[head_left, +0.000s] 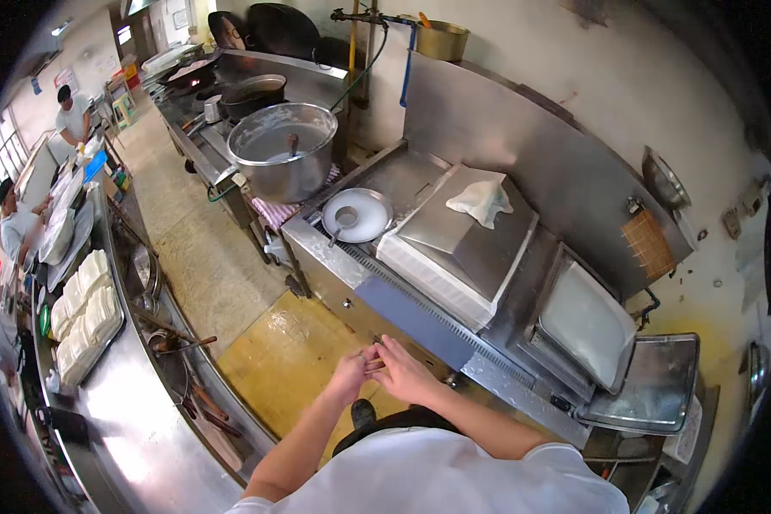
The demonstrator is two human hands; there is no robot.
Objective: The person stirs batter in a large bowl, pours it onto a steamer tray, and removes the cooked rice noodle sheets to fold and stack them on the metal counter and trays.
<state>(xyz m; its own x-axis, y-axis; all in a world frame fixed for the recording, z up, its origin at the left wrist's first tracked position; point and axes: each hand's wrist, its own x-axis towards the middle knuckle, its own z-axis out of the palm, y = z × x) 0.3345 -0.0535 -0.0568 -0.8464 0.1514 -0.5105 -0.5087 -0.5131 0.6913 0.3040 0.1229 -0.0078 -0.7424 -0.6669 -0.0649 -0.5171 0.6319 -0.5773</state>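
Observation:
My left hand and my right hand meet in front of my body, above the floor. Their fingers are bent together and touch at the tips. Whether anything small lies between them is hidden. Nearest to them is the front of the steel counter, with a blue-grey strip along its edge. Behind that stands a steamer with a sloped metal lid, and a crumpled white cloth lies on top. To its left is a round pan of white liquid with a metal ladle in it.
A large metal pot stands left of the counter. On the right are a white-coated tray and a bare metal tray. White folded stacks sit on the left steel table. Two people work farther back.

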